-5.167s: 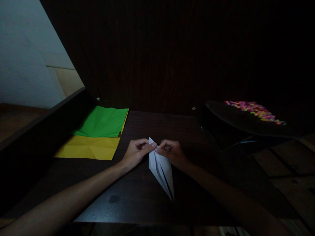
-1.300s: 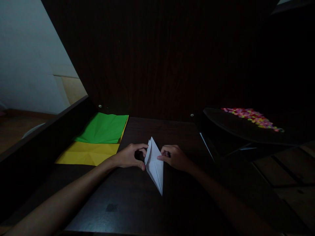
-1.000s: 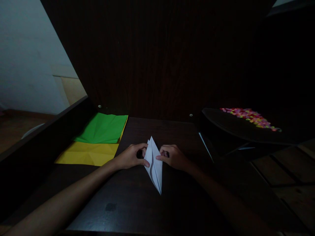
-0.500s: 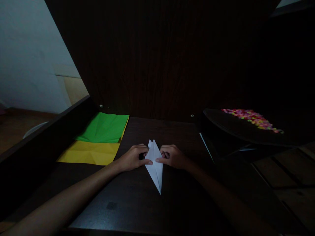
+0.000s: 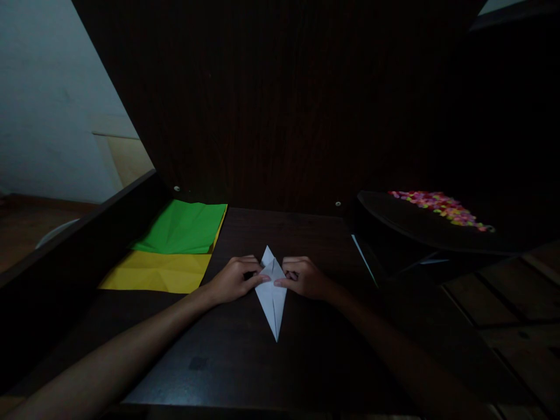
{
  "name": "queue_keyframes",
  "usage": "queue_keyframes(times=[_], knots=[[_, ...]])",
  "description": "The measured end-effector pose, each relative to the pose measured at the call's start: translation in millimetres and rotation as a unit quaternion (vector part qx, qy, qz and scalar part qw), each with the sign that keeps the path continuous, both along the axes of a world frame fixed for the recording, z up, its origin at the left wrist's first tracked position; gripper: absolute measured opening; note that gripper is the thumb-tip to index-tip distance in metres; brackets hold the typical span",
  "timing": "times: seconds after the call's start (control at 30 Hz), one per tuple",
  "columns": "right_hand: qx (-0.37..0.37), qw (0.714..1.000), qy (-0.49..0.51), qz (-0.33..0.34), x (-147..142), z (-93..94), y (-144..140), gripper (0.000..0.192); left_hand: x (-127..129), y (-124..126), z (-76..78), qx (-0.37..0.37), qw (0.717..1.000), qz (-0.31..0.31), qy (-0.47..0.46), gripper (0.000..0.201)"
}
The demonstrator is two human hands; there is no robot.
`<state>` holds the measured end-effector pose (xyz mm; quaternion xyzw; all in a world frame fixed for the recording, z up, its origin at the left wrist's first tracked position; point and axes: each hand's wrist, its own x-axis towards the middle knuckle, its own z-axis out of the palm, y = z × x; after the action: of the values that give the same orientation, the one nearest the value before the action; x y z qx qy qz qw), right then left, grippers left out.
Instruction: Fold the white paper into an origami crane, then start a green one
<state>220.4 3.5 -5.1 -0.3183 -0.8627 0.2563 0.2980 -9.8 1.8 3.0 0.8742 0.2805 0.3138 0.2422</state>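
Observation:
A folded white paper (image 5: 272, 300), long and kite-shaped with a centre crease, is held just over the dark tabletop or on it; I cannot tell which. One sharp tip points toward me, and a separate point sticks up at its far end. My left hand (image 5: 240, 279) grips the left edge, thumb on top and curled fingers behind. On the opposite edge my right hand (image 5: 307, 279) pinches in the same way, its thumb near the middle crease. The fingertips under the paper are hidden.
Left of my hands lie a green sheet (image 5: 184, 227) and a yellow sheet (image 5: 157, 273) beneath it, both creased. A dark raised board (image 5: 79, 233) edges the left side. At right, a dark bag-like object (image 5: 394, 224) bears a colourful cluster (image 5: 441, 207). A dark panel (image 5: 271, 116) rises behind.
The near tip of the white paper has swung left, and one far point now sits lower and apart from the other. Both hands keep their hold. The view has shifted slightly.

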Motion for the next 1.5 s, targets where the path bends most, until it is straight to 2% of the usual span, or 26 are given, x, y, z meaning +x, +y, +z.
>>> queue_keyframes(times=[0.2, 0.53, 0.67, 0.8, 0.93, 1.5], knots=[[0.001, 1.0, 0.003, 0.001, -2.1, -1.4, 0.0, 0.039, 3.6, 0.8, -3.4, -0.013, 0.999, 0.021, -0.031, 0.038], [-0.004, 0.999, 0.032, -0.006, -4.2, -8.6, 6.0, 0.04, 5.1, 4.5, -1.7, -0.083, 0.995, 0.022, -0.05, 0.033], [0.002, 0.999, 0.049, -0.021, -7.7, -5.4, 3.4, 0.042, 5.9, 5.2, -0.9, -0.109, 0.992, 0.023, -0.056, 0.031], [0.019, 0.996, 0.077, -0.041, -13.1, 1.1, 0.1, 0.033, 6.1, 5.5, -1.0, -0.126, 0.99, 0.023, -0.05, 0.032], [0.031, 0.99, 0.121, -0.059, -19.7, 5.6, -4.3, 0.024, 5.9, 3.9, -1.3, -0.119, 0.992, 0.014, -0.044, 0.033], [0.0, 0.98, 0.163, -0.117, -26.9, 17.1, -16.0, 0.017, 8.3, 0.9, -1.5, -0.085, 0.995, -0.019, -0.058, 0.034]])
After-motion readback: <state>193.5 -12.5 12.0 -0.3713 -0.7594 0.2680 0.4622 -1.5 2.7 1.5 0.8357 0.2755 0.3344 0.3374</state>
